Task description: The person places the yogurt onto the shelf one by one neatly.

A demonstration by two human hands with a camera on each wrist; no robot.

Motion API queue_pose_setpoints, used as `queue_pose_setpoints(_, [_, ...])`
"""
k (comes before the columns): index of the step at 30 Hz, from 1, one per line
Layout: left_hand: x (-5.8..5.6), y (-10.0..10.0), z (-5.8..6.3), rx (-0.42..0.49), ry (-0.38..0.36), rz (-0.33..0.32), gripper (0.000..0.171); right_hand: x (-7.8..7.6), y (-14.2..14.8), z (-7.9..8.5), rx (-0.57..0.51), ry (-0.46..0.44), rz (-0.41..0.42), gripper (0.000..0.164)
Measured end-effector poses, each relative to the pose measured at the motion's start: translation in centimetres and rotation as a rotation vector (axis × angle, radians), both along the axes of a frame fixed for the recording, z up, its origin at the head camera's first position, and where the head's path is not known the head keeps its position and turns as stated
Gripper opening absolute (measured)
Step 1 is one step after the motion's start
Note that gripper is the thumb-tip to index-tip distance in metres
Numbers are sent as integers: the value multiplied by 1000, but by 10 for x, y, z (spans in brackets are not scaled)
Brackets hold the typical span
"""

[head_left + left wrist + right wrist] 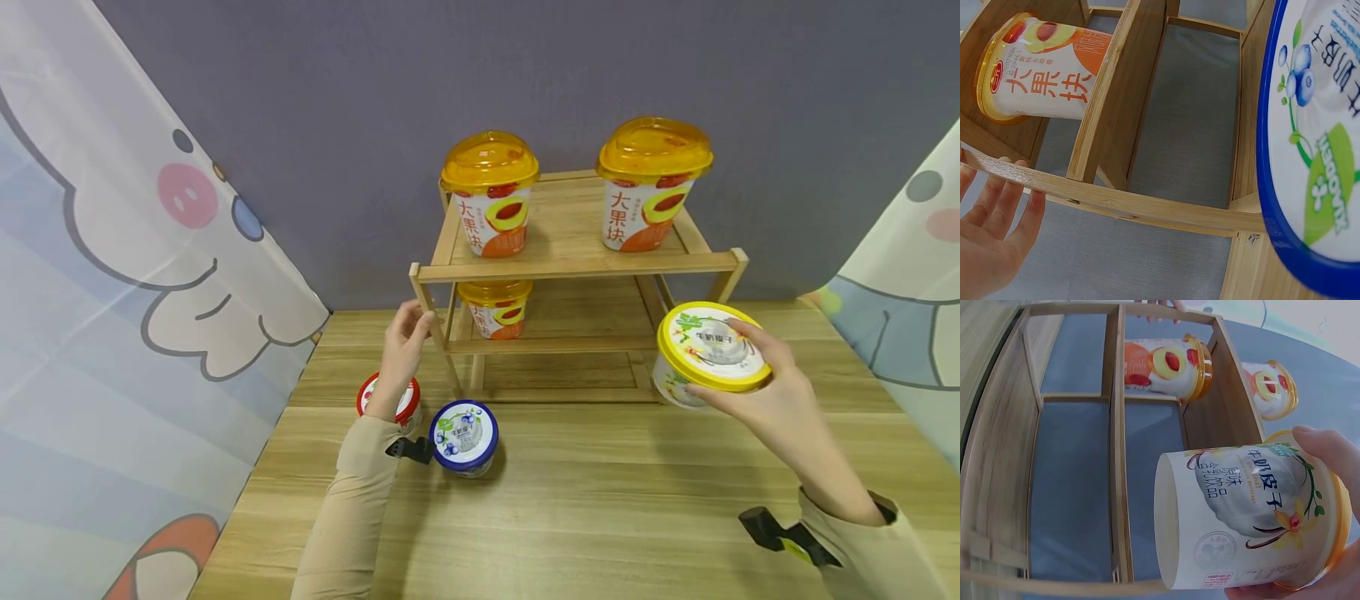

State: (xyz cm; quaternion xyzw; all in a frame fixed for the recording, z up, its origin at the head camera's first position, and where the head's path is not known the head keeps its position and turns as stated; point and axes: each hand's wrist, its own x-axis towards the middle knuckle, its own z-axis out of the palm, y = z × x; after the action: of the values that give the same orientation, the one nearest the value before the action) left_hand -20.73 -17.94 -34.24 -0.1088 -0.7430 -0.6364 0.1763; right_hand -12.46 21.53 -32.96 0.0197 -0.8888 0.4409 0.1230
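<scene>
My right hand grips a white cup with a yellow lid, thumb and fingers around the lid's rim. The cup is off the table, in front of the right side of a wooden rack; in the right wrist view the cup lies sideways across the picture. At the rack's left front post, my left hand holds the wood between thumb and fingers; the left wrist view shows the fingertips against the post. A blue-lidded cup and a red-lidded cup stand near my left forearm.
Two orange-lidded fruit cups, one left and one right, stand on the rack's top shelf. Another fruit cup stands on the middle shelf's left side. A grey wall is behind, and a printed curtain hangs at left.
</scene>
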Motion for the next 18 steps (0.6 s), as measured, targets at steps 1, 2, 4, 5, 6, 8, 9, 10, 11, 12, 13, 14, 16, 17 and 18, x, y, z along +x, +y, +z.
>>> queue_pose_setpoints(1, [0, 0, 0, 2, 2, -1, 22, -1, -2, 0, -5, 2, 9, 88])
queue_pose_setpoints(2, [0, 0, 0, 2, 4, -1, 23, -3, -4, 1, -11, 5, 18, 87])
queue_pose_setpoints(4, [0, 0, 0, 0, 4, -2, 24, -6, -8, 1, -23, 9, 34, 87])
queue_pose_setpoints(5, [0, 0, 1, -4, 5, 0, 24, -7, -10, 1, -24, 10, 37, 87])
queue_pose_setpoints(6, [0, 0, 1, -6, 5, 0, 24, -8, -13, 2, -24, 11, 41, 87])
queue_pose_setpoints(8, [0, 0, 1, -11, 1, 0, 24, -11, -17, 2, -31, 21, 52, 87])
queue_pose_setpoints(9, [0, 0, 1, -13, -1, 0, 24, -12, -19, 3, -32, 24, 56, 87])
queue_pose_setpoints(10, [0, 0, 1, -15, -1, 1, 23, -14, -21, 3, -35, 28, 62, 87])
queue_pose_setpoints(11, [0, 0, 1, -18, 0, 2, 23, -15, -23, 3, -40, 30, 68, 87])
queue_pose_setpoints(12, [1, 0, 1, -18, 0, 0, 23, -17, -24, 4, -46, 31, 76, 86])
queue_pose_setpoints(13, [1, 0, 1, -21, 1, 1, 23, -19, -26, 4, -49, 29, 83, 86])
queue_pose_setpoints(14, [1, 0, 1, -20, 2, 1, 23, -20, -27, 4, -50, 26, 90, 86])
queue_pose_setpoints(16, [1, 0, 1, -17, 2, -1, 23, -24, -30, 5, -58, 22, 107, 86])
queue_pose_setpoints(17, [1, 1, 1, -14, 2, -2, 24, -25, -31, 5, -63, 14, 111, 86])
queue_pose_setpoints(18, [1, 1, 1, -10, 1, -2, 24, -27, -32, 5, -67, 14, 118, 85])
